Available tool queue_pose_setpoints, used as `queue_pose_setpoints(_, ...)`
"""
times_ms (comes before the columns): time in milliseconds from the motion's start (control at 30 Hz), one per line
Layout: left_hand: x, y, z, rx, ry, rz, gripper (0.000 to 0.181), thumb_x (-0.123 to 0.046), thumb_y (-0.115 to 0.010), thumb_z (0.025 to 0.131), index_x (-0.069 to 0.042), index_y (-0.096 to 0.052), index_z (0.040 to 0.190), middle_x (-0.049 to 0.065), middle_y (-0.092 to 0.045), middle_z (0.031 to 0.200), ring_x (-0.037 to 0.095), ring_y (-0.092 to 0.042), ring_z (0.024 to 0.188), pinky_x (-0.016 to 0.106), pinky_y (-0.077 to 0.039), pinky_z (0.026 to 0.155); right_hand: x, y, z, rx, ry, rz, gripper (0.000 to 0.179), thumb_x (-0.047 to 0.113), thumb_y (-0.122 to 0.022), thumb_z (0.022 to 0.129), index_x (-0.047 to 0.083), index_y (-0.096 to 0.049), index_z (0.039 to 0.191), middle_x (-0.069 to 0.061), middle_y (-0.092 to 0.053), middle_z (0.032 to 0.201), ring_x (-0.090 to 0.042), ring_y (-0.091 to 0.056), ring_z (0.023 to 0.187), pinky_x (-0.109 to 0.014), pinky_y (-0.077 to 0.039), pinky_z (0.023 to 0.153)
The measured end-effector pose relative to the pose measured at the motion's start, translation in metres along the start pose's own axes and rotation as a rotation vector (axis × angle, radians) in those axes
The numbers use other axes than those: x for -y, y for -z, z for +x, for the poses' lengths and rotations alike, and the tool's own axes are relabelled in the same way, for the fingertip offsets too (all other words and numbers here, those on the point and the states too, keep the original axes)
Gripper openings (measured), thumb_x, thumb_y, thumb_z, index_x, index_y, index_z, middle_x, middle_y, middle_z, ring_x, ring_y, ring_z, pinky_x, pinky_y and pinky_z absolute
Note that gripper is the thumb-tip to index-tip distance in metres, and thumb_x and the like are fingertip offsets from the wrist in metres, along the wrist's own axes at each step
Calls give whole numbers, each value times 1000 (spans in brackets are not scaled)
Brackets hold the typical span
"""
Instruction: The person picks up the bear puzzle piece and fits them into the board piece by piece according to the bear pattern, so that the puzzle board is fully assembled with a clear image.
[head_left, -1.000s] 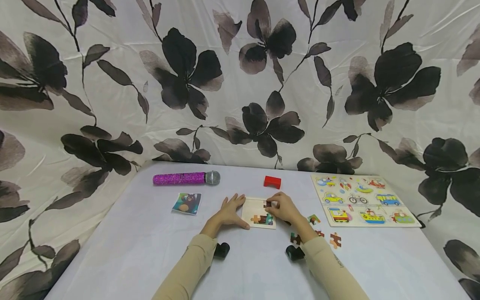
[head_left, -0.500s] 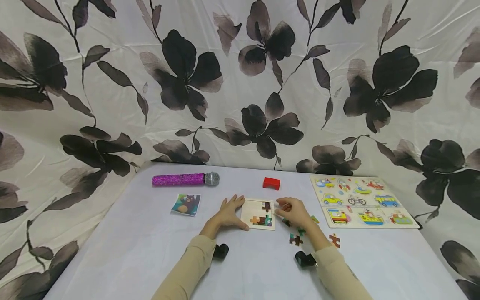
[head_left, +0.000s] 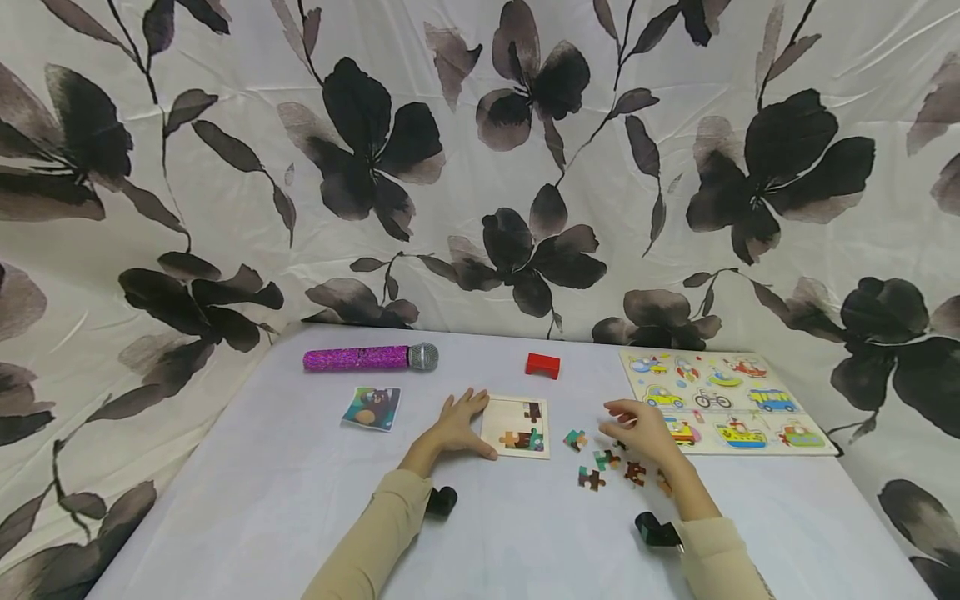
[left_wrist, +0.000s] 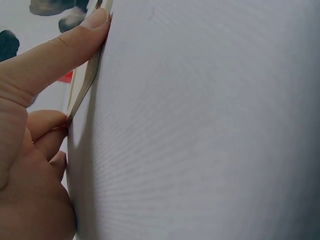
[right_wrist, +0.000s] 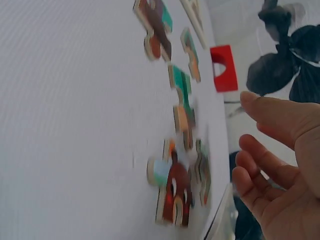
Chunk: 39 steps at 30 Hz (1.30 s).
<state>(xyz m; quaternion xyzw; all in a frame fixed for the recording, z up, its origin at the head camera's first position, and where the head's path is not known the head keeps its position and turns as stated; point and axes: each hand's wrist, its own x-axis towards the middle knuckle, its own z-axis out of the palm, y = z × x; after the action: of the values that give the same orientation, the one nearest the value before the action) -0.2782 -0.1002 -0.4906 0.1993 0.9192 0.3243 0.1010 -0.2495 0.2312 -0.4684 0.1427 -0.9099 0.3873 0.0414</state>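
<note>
A small wooden puzzle tray (head_left: 497, 417) lies mid-table, with several jigsaw pieces set in its lower part and right side. My left hand (head_left: 452, 429) steadies it from the left, fingers spread; in the left wrist view the thumb and fingertips touch the tray's edge (left_wrist: 82, 90). My right hand (head_left: 641, 429), holding nothing, hovers over loose jigsaw pieces right of the tray. Among them are an orange-and-teal piece (head_left: 576, 440) and a dark brown one (head_left: 591, 478). The right wrist view shows its fingers loosely bent, apart from a bear-faced piece (right_wrist: 177, 192).
A picture card (head_left: 372, 408) lies left of the tray, with a purple glittery microphone (head_left: 360, 358) behind it. A red block (head_left: 542, 365) sits behind the tray. At right lies a vehicle puzzle board (head_left: 731, 400), partly covered by my right hand.
My right hand has let go of a dark piece at the tray's upper right and moved right, over the loose pieces. My left hand and the tray have stayed put.
</note>
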Motion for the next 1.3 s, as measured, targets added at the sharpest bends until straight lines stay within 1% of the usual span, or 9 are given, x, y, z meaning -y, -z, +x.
queue_pose_setpoints(133, -1, 1, -1, -5, -1, -2, 103, -30, -87, 60, 4, -35, 142, 16, -29, 151, 35, -14, 142, 53, 1, 115, -4, 8, -7, 10, -68, -20, 38, 14, -71, 83, -6, -62, 115, -22, -64, 108, -32, -58, 95, -40, -51, 79)
queue_pose_setpoints(300, -1, 1, -1, -9, -6, -1, 103, -29, -88, 60, 5, -35, 142, 17, -29, 151, 36, -15, 142, 53, 0, 115, -8, 14, -12, 26, -129, -82, 40, 16, -74, 81, -5, -63, 114, -21, -63, 110, -30, -56, 95, -42, -49, 81)
queue_pose_setpoints(500, 0, 0, 0, -7, 5, -2, 103, -30, -88, 60, 4, -35, 142, 16, -29, 152, 35, -14, 142, 53, 0, 115, -15, 15, -14, 88, -219, -128, 48, 24, -76, 78, -3, -63, 116, -20, -62, 112, -30, -55, 99, -47, -48, 85)
queue_pose_setpoints(567, 0, 0, 0, -5, 4, -4, 103, -31, -88, 61, 4, -34, 142, 16, -28, 152, 35, -14, 142, 53, 0, 115, -16, 14, -14, 102, -225, -138, 51, 27, -77, 77, -3, -63, 116, -20, -62, 113, -31, -55, 100, -49, -48, 86)
queue_pose_setpoints(700, 0, 0, 0, -2, 2, -10, 103, -31, -87, 61, 4, -34, 142, 16, -28, 152, 35, -14, 142, 53, 1, 115, -17, 14, -14, 109, -217, -149, 52, 27, -77, 77, -4, -63, 116, -21, -63, 113, -33, -56, 101, -50, -47, 87)
queue_pose_setpoints(1100, -1, 1, 0, -6, 0, -18, 103, -30, -87, 61, 4, -35, 142, 16, -28, 151, 36, -14, 142, 53, 1, 115, -17, 10, -14, 98, -193, -186, 47, 20, -76, 78, -8, -62, 114, -23, -63, 111, -39, -56, 105, -51, -47, 90)
queue_pose_setpoints(1200, -1, 1, -1, -5, -1, -16, 103, -30, -87, 61, 4, -35, 142, 16, -28, 151, 35, -14, 142, 53, 1, 115, -16, 9, -14, 97, -199, -188, 45, 19, -76, 78, -7, -63, 112, -22, -64, 110, -36, -56, 103, -50, -47, 89)
queue_pose_setpoints(1300, -1, 1, -1, -7, 2, -22, 103, -30, -87, 61, 4, -35, 142, 16, -29, 151, 35, -14, 142, 53, 1, 115, -14, 8, -14, 100, -206, -179, 42, 17, -75, 79, -7, -64, 111, -21, -64, 107, -31, -57, 96, -47, -49, 85)
